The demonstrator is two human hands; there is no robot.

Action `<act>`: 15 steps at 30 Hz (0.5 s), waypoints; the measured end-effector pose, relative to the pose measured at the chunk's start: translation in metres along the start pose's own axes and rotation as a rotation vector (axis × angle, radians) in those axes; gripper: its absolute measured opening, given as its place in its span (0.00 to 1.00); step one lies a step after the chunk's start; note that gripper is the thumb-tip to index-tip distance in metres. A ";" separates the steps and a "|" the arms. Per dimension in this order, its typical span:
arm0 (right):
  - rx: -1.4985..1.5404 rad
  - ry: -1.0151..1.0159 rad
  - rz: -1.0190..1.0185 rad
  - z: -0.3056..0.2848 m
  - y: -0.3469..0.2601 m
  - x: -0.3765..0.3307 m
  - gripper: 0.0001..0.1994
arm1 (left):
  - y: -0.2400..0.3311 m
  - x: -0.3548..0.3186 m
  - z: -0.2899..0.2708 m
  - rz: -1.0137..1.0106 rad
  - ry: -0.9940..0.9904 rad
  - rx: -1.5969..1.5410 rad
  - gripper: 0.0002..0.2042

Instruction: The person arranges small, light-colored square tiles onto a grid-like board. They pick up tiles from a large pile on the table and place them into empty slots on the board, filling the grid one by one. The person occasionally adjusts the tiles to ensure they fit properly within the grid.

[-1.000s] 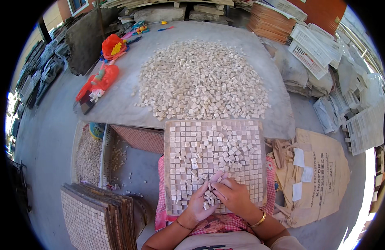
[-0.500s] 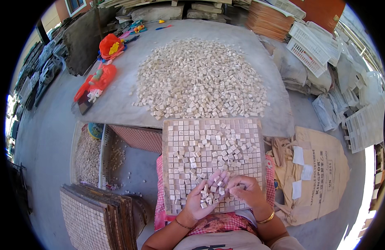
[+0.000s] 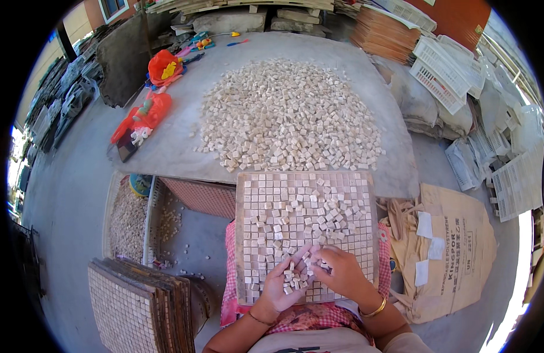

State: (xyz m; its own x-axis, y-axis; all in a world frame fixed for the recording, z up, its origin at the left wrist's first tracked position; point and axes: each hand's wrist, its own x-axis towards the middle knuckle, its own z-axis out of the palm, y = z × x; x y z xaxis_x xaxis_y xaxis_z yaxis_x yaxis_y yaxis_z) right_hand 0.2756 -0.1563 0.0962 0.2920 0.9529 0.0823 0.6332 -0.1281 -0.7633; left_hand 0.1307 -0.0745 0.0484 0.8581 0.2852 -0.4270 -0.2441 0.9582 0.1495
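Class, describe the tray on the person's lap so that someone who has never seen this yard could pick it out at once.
Start at the big grey table heaped with loose pale stone cubes. Against its near edge, on the person's lap, lies a square grid tray, both hands at its near end. Unlike the stacked trays lower left, it lies alone, with loose cubes scattered on top.

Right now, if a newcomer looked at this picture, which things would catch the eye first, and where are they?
First comes the big heap of small pale stone cubes spread over the grey table at upper centre. Next, the square grid tray on the person's lap, partly filled with cubes, where the left hand and the right hand meet over a handful of loose pieces. The red bags at the table's left edge give the only bright colour.
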 end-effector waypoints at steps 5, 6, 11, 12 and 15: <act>-0.090 0.170 -0.152 -0.010 -0.003 0.035 0.16 | 0.015 -0.002 -0.001 0.164 -0.095 -0.255 0.26; -0.131 0.166 -0.186 -0.009 -0.006 0.035 0.17 | 0.016 -0.003 -0.001 0.166 -0.113 -0.273 0.26; -0.033 -0.060 -0.239 0.001 -0.023 0.028 0.15 | 0.021 -0.012 0.004 0.254 -0.119 0.047 0.28; -0.010 -0.106 -0.237 0.007 -0.022 0.021 0.14 | 0.021 -0.012 0.005 0.271 -0.107 0.163 0.28; -0.016 -0.085 -0.308 0.028 -0.019 0.012 0.12 | 0.014 -0.005 -0.005 0.210 -0.199 -0.047 0.27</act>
State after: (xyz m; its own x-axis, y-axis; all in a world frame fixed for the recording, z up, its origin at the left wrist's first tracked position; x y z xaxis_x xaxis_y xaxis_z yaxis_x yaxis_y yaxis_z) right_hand 0.2468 -0.1346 0.0938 0.0236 0.9670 0.2537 0.6939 0.1668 -0.7004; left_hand 0.1203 -0.0620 0.0486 0.8571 0.4714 -0.2076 -0.4424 0.8801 0.1722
